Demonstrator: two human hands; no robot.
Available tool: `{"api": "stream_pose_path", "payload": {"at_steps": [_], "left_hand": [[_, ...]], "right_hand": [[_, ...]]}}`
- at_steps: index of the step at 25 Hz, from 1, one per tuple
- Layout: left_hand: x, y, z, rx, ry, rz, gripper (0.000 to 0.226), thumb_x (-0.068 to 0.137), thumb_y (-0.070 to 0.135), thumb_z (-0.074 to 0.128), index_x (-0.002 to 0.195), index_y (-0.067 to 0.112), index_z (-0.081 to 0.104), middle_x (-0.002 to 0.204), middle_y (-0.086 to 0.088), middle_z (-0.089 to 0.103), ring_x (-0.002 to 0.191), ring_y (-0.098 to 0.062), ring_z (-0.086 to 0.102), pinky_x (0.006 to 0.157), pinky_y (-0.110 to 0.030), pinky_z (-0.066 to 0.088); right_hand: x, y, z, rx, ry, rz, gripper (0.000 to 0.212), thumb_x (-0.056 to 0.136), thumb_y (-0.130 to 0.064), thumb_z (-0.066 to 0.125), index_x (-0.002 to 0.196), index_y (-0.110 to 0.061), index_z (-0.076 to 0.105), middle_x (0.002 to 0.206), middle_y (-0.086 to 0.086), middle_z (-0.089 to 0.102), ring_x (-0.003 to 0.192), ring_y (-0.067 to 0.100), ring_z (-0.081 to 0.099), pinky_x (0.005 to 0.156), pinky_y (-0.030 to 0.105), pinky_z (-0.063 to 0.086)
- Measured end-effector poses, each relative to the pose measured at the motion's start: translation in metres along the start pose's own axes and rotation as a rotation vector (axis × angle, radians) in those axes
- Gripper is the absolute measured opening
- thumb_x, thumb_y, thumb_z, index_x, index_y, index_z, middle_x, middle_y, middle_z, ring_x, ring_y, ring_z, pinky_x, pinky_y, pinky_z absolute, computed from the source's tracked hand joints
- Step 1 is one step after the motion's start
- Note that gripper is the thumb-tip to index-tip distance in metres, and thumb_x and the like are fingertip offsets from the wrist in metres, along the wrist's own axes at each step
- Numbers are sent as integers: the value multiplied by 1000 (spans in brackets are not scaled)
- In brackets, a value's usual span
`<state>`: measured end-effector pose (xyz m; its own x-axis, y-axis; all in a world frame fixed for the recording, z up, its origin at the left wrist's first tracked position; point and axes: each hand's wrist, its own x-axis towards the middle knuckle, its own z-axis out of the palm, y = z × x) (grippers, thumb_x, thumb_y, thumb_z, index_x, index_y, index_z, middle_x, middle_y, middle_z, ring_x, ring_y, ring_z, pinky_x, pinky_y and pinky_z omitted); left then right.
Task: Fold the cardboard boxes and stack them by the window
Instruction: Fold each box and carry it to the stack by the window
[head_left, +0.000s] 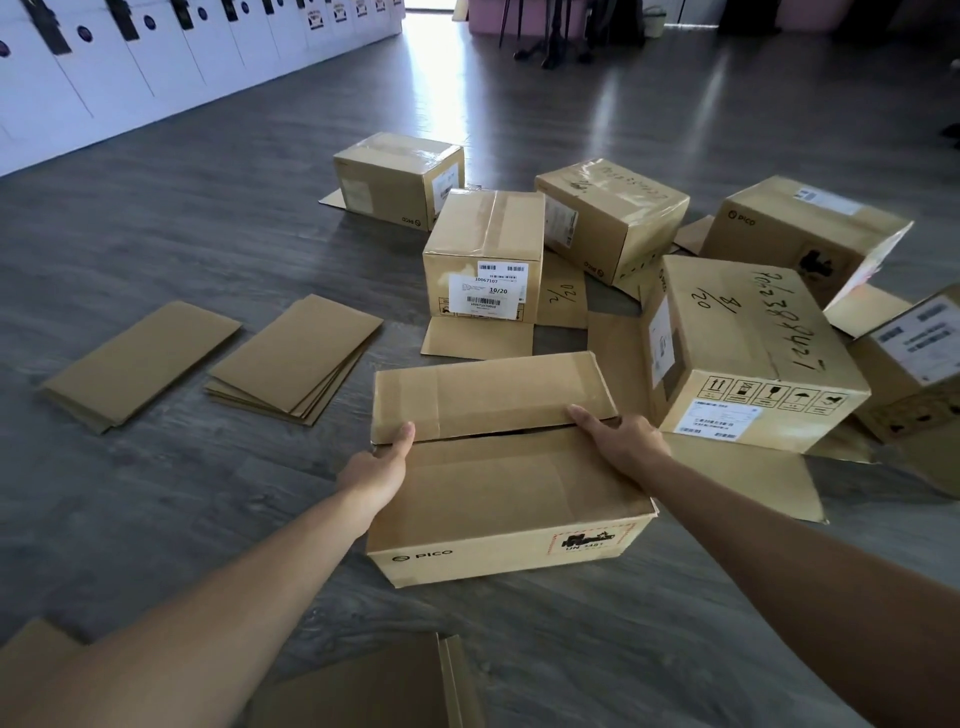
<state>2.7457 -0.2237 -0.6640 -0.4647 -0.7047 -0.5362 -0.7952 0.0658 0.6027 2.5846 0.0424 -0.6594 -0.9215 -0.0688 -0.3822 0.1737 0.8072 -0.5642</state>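
Grey plank floor (182, 249), white cabinets (130, 57) along far wall, bright doorway at back. Nearest box (506, 499) sits on floor just in front of person, flaps being closed. Left hand (376, 465) holds box's left edge, thumb up on far flap (488, 395); right hand (621, 436) lies on that flap's right corner, fingers fairly straight, pressing it down. Step in hand, I'd say: folding top shut. Next: flatten both flaps level, then carry it off. Other boxes (483, 254) w/ loose flaps wait behind; flat sheets (296, 358) at left.
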Motion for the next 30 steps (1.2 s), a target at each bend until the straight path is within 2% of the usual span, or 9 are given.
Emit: {"api": "stream_pose_path", "payload": {"at_steps": [3, 7, 9, 12, 14, 18, 22, 26, 30], "left_hand": [[-13, 20, -15, -80, 33, 53, 94, 80, 86, 42, 133, 10, 51, 106, -6, 54, 93, -26, 50, 81, -40, 41], [-27, 67, -53, -173, 138, 201, 88, 75, 91, 42, 124, 20, 56, 124, -11, 57, 108, -33, 55, 93, -42, 44], [-33, 88, -67, -215, 183, 323, 76, 72, 93, 43, 107, 27, 56, 110, -4, 58, 94, -26, 53, 83, -39, 44], [-47, 117, -85, -294, 221, 425, 71, 67, 95, 45, 99, 32, 56, 91, 7, 57, 75, -13, 51, 67, -30, 39], [-57, 141, -98, -316, 222, 449, 72, 67, 95, 46, 98, 31, 55, 85, 12, 52, 72, -9, 47, 69, -30, 37], [-100, 197, -142, -335, 224, 464, 62, 65, 95, 48, 80, 36, 55, 79, 17, 51, 77, -12, 47, 78, -32, 38], [-176, 257, -202, -332, 143, 464, 55, 64, 92, 56, 81, 39, 57, 82, 26, 55, 74, 5, 49, 62, -21, 36], [-261, 316, -290, -371, 158, 450, 47, 68, 80, 63, 85, 36, 62, 84, 27, 61, 78, 7, 54, 62, -15, 36], [-334, 362, -384, -369, 277, 382, 59, 66, 83, 58, 88, 28, 56, 88, 16, 58, 87, -11, 54, 76, -29, 38]], "right_hand": [[-6, -20, -20, 32, 69, -61, 111, 64, -97, 44, 132, -10, 53, 119, 13, 62, 100, 30, 60, 86, 43, 54], [-18, -62, -59, 172, 196, -221, 105, 64, -98, 42, 131, -19, 57, 123, 10, 64, 109, 32, 60, 82, 37, 46], [-23, -76, -79, 221, 291, -286, 99, 66, -96, 45, 128, -20, 61, 122, 11, 66, 113, 34, 60, 86, 38, 46], [-30, -98, -109, 293, 374, -365, 91, 67, -95, 47, 119, -21, 64, 115, 9, 69, 110, 34, 62, 84, 36, 46], [-35, -117, -135, 301, 408, -395, 92, 67, -96, 46, 117, -21, 65, 113, 8, 70, 107, 34, 63, 79, 34, 45], [-66, -155, -195, 339, 411, -376, 96, 62, -100, 41, 116, -25, 65, 99, -2, 66, 94, 25, 63, 70, 30, 43], [-118, -203, -276, 367, 368, -360, 95, 59, -102, 40, 113, -27, 64, 100, -6, 67, 88, 18, 62, 67, 29, 48], [-186, -282, -369, 328, 291, -347, 90, 61, -101, 38, 111, -30, 63, 88, -16, 61, 75, 2, 56, 58, 20, 41], [-249, -375, -451, 257, 224, -409, 89, 66, -98, 39, 116, -28, 61, 97, -8, 65, 91, 21, 65, 77, 35, 53]]}}
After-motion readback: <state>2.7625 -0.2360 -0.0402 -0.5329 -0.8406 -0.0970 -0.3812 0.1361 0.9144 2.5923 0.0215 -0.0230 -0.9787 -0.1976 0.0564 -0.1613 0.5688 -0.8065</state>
